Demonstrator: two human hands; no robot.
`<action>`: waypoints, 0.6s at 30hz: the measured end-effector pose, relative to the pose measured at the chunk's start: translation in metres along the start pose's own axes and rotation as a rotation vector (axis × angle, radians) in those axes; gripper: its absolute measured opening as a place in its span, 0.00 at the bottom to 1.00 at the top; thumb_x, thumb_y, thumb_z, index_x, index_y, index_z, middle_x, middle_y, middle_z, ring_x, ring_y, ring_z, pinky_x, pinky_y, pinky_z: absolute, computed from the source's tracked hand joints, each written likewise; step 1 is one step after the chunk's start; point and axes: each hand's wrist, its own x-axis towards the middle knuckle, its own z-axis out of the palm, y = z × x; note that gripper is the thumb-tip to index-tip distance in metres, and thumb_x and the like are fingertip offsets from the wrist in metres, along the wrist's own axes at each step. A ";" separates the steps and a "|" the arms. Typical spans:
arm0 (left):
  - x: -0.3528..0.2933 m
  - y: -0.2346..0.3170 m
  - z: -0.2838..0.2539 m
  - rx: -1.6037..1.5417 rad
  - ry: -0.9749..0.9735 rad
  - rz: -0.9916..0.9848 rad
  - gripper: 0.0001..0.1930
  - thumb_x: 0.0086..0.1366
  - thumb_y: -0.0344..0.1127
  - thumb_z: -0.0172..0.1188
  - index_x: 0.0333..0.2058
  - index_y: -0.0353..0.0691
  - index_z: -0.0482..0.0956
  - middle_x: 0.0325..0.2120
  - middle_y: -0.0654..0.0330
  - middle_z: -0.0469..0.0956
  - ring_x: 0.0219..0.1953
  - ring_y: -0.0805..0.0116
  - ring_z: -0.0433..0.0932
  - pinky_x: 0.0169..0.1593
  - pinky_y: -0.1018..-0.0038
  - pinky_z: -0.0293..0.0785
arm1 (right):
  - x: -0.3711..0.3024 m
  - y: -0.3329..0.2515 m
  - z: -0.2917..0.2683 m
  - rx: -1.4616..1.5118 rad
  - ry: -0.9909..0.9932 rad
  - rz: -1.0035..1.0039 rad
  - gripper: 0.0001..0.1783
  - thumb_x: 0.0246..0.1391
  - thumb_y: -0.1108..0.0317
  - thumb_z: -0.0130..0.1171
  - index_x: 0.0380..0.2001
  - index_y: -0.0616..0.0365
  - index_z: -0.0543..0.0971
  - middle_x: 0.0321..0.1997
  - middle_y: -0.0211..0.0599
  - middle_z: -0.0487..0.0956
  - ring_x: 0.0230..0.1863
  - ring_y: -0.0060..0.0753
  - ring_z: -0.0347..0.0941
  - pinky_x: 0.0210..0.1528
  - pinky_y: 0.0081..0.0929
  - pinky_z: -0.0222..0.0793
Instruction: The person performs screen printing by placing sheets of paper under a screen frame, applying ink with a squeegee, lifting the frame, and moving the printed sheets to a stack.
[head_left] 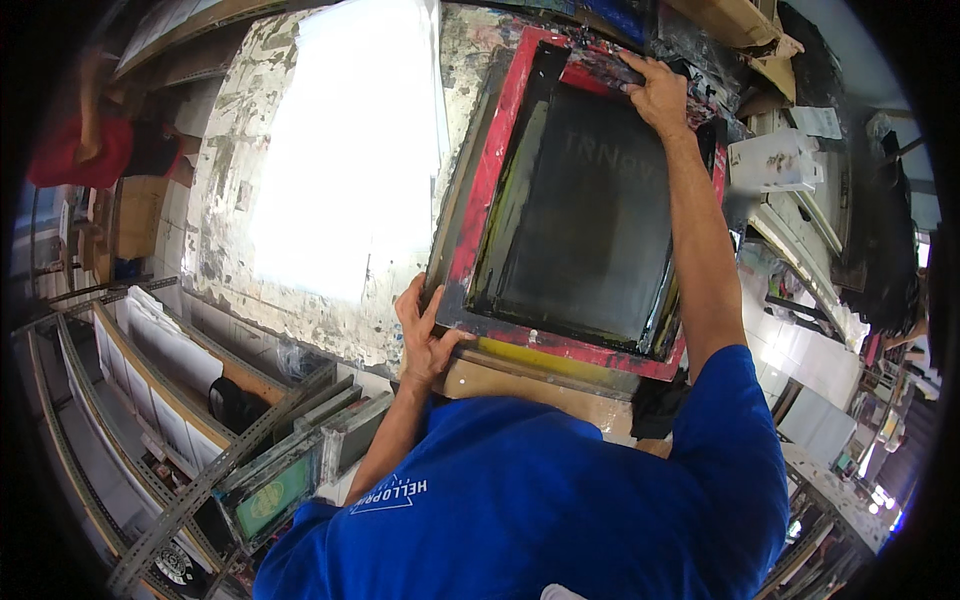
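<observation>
While the left hand (425, 342) holds the near-left corner of the red-framed, dark-meshed rectangular screen (595, 215), the right hand (660, 98) touches its far edge, grip unclear.

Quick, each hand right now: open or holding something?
Left hand: open, fingers spread at the near left corner of the red frame.
Right hand: on the frame's far edge; whether it's gripping cannot be told.

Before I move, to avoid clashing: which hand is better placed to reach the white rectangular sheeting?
Left, likely: the left hand is at the near-left corner of the red rectangular frame, closer to the sheeting; the right hand is at the frame's far edge.
</observation>
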 end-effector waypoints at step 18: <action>0.011 0.028 -0.004 -0.240 0.177 0.058 0.44 0.49 0.45 0.79 0.62 0.27 0.73 0.50 0.48 0.75 0.57 0.52 0.68 0.63 0.59 0.65 | -0.132 -0.133 -0.141 0.631 -0.121 0.394 0.39 0.44 0.76 0.70 0.63 0.39 0.79 0.58 0.40 0.84 0.58 0.41 0.80 0.60 0.31 0.72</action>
